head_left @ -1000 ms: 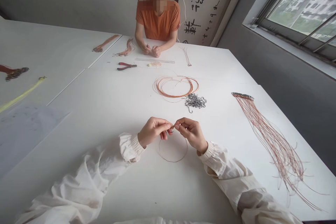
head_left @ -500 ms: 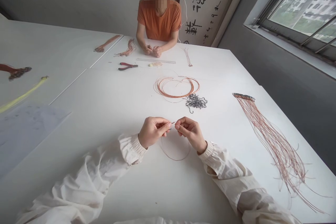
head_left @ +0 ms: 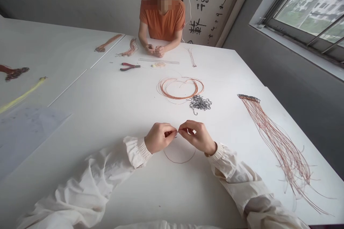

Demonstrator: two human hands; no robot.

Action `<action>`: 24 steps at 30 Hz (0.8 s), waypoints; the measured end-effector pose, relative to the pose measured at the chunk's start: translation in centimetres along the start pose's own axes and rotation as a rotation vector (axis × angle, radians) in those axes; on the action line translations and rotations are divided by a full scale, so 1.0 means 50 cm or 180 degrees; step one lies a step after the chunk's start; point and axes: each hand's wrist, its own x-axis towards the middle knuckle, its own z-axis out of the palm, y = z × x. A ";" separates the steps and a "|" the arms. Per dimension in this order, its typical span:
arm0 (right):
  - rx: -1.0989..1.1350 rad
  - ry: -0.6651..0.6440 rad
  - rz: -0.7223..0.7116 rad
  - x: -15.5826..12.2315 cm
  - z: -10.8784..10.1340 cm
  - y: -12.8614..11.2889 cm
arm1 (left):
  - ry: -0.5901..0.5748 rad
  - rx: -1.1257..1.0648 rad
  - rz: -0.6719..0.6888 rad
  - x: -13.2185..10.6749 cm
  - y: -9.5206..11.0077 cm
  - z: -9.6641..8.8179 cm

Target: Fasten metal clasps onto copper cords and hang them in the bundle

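Observation:
My left hand [head_left: 159, 137] is closed in a pinch on a small dark fish hook [head_left: 176, 136], most of it hidden by the fingertips. Thumb and forefinger of my right hand [head_left: 198, 136] are pressed together at the hook's end, on the thin line by it. The two hands' fingertips nearly meet. Below them a thin reddish fishing line [head_left: 180, 162] hangs in a curved loop. Beyond the hands lie a pile of dark fish hooks [head_left: 200, 103] and a coil of orange line [head_left: 177, 98].
To the right lies a bundle of hooks tied to reddish lines [head_left: 279, 143]. Across the table sits a person in an orange top [head_left: 162, 19], hands together. Near that person are red-handled pliers [head_left: 129, 67] and a ruler [head_left: 158, 61]. A plastic sheet [head_left: 32, 132] lies left.
My right hand has come in against the left fingertips, closing the small gap between them. The left hand has turned slightly and moved a little right, and less of the hook shows.

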 end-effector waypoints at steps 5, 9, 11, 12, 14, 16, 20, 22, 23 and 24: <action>0.0726 -0.0248 0.0590 0.013 -0.019 0.012 | -0.0197 -0.0162 0.0124 -0.008 0.008 0.005; 0.1570 -0.0612 0.0943 0.018 -0.022 0.030 | -0.0212 -0.0260 0.0104 -0.013 0.015 0.003; 0.1851 -0.0646 0.1055 0.019 -0.018 0.040 | -0.0142 -0.0319 0.0052 -0.012 0.015 0.001; 0.1937 -0.0626 0.1085 0.018 -0.014 0.044 | -0.0082 -0.0358 0.0006 -0.011 0.013 0.000; 0.1981 -0.0541 0.1099 0.015 -0.004 0.049 | 0.0083 -0.0436 -0.0122 -0.008 0.006 -0.001; 0.1763 -0.0384 0.0998 0.011 0.007 0.050 | 0.0272 -0.0466 -0.0257 -0.003 -0.004 -0.003; 0.0536 0.0079 0.0397 0.001 0.026 0.037 | 0.0519 -0.0272 -0.0333 0.006 -0.022 -0.003; 0.0038 0.0160 0.0091 -0.003 0.029 0.028 | 0.0498 -0.0092 -0.0246 0.007 -0.024 -0.002; -0.0091 0.0158 -0.0020 -0.005 0.029 0.024 | 0.0464 -0.0005 -0.0187 0.007 -0.023 -0.001; -0.0157 0.0145 -0.0092 -0.005 0.027 0.020 | 0.0426 0.0072 -0.0123 0.007 -0.021 0.001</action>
